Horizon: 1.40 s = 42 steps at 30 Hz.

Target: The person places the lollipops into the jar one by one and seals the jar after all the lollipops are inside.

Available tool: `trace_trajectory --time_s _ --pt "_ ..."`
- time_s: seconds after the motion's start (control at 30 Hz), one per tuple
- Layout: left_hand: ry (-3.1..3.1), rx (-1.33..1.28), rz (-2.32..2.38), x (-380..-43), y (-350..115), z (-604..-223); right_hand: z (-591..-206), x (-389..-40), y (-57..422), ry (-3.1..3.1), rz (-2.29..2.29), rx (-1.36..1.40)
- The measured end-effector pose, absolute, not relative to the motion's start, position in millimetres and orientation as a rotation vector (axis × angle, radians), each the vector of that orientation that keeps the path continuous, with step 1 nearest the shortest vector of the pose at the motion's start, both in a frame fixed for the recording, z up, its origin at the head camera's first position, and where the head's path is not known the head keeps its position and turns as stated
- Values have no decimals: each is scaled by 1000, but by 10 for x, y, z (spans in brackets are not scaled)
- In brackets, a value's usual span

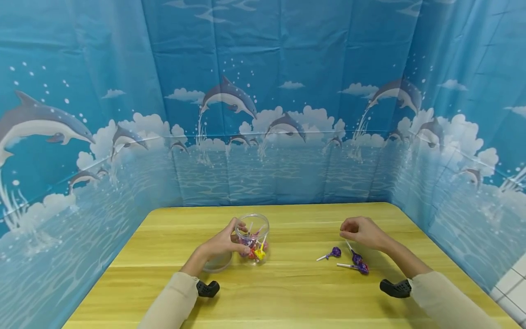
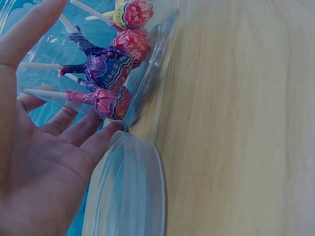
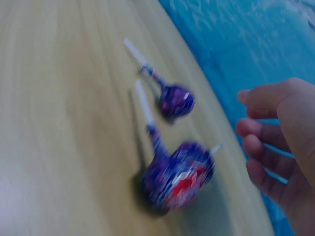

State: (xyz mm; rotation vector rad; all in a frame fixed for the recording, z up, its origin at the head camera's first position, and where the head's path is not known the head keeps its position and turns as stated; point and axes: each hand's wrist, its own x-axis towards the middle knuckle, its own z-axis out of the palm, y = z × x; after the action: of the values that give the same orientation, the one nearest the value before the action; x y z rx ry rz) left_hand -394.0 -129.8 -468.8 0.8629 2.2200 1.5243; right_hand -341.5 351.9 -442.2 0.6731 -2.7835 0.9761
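My left hand (image 1: 223, 242) grips a clear plastic jar (image 1: 252, 226), thumb across the front and fingers round the far side. Inside the jar are several wrapped lollipops (image 2: 110, 69) in red, purple, pink and yellow, some sticks pointing up. To the right, my right hand (image 1: 363, 232) hovers over the table with loosely bent fingers, holding nothing. Just below it lie two purple lollipops crossing each other, one (image 1: 356, 258) with its stick towards the hand, the other (image 1: 363, 268) with its stick leftward. A third purple lollipop (image 1: 336, 252) rests left of them.
A round clear lid (image 2: 140, 187) lies on the table beside the jar, partly behind my left hand in the head view. The yellow wood-grain table (image 1: 287, 292) reaches a dolphin-printed blue curtain (image 1: 267, 173) on the back and sides. Each wrist carries a black band (image 1: 396, 289).
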Motion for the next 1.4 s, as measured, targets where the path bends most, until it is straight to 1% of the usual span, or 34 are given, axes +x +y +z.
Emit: trace_trajectory --time_s 0.2,0.3,0.43,0.57,0.7,0.8,1.03,1.2,1.4 --pt "2234 866 1492 -3913 -1280 -4720 -4666 -3326 3623 -2920 923 468" --pt "2236 858 1496 -3903 -1280 -4729 -4730 -3315 3627 -2946 930 430" --pt "2231 854 1504 -3898 -1292 -4733 -4722 -3313 3593 -2938 1031 423" --pt "2219 853 1513 -3904 -1313 -4735 -4629 -3336 3567 -2918 1181 467" --pt "2211 860 1518 -3924 -1331 -4737 -4502 -3395 3548 -2876 1235 538" --pt "2212 863 1521 -3931 -1340 -4725 -4411 -3440 3513 -2847 1241 559" --pt "2218 874 1512 -3947 -1344 -4691 -4182 -3540 3354 -2802 1255 480" --pt "2217 866 1522 -3957 -1352 -4668 -4004 -3634 3215 -2763 1189 502" --pt "2239 894 1480 -3960 -1318 -4658 -3843 -3659 3003 -2727 1181 538"
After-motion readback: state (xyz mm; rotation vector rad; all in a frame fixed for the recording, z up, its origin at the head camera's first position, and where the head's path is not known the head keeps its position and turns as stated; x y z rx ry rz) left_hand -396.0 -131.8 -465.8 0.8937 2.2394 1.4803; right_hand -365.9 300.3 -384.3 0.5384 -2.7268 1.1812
